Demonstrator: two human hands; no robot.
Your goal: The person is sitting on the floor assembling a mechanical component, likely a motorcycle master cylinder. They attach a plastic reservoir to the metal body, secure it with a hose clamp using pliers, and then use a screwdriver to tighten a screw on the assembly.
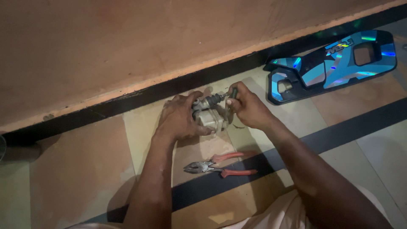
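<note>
Clamped around a grey metal part [210,115] at the centre of the frame, the left hand [180,116] pins it to the tiled floor [85,169]. Closed on a small dark tool [232,94], the right hand [248,108] works its upper end. Steady downward pressure would likely stop slipping. Red-handled pliers [218,166] lie just below.

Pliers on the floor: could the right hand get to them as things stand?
Probably yes, once freed. The pliers lie bare on the tiles just below the right hand with nothing between, but that hand now grips a small tool.
</note>
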